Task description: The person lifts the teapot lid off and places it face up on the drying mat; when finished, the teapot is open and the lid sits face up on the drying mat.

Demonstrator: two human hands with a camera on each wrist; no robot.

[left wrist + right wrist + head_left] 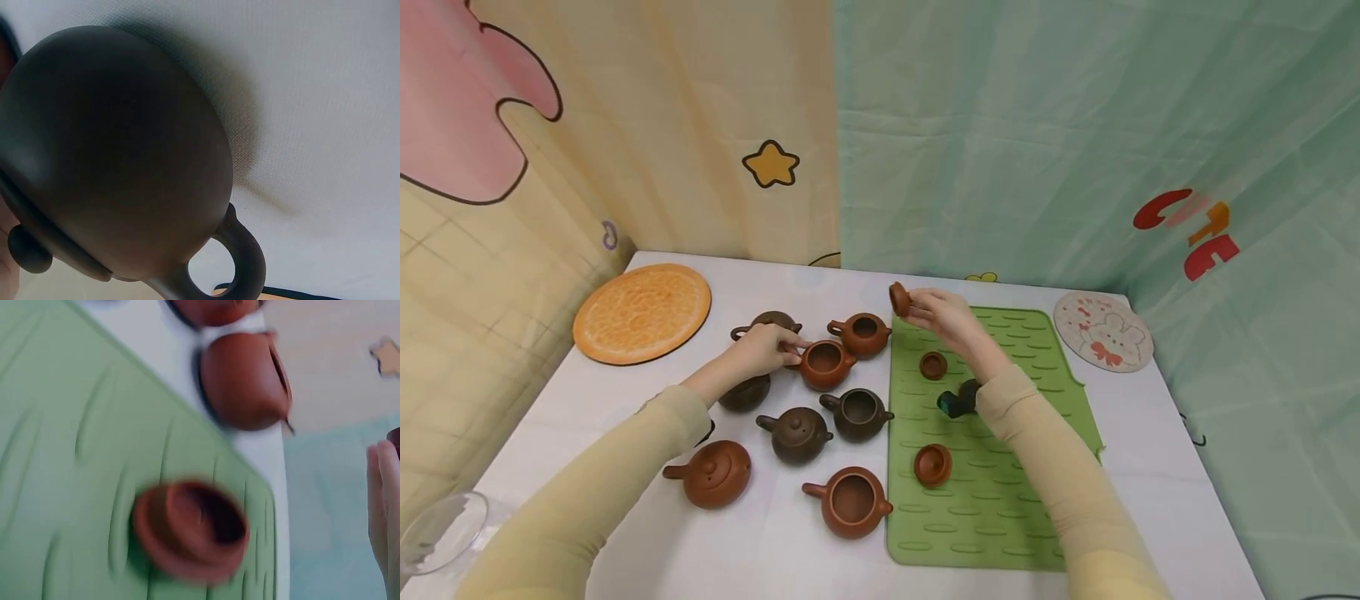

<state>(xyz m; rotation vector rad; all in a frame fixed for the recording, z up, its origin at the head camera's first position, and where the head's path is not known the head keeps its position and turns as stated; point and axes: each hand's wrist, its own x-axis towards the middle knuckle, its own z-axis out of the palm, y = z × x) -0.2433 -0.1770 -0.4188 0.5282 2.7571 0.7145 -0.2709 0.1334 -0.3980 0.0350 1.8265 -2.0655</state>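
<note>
Left sleeve (625,479) and right sleeve (1060,475): long, plain, cream-beige fabric, lightly creased, yellower toward the near ends. Left cuff (679,415) and right cuff (1006,395): same cream. Left hand (763,350) and right hand (946,318): bare. Small black piece (957,402) beside right cuff; attachment unclear.

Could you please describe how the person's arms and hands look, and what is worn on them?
The left sleeve and right sleeve are long, plain and pale beige-yellow, with cuffs at the wrists. The left hand and right hand wear no gloves. A small black device shows beside the right cuff.
</note>
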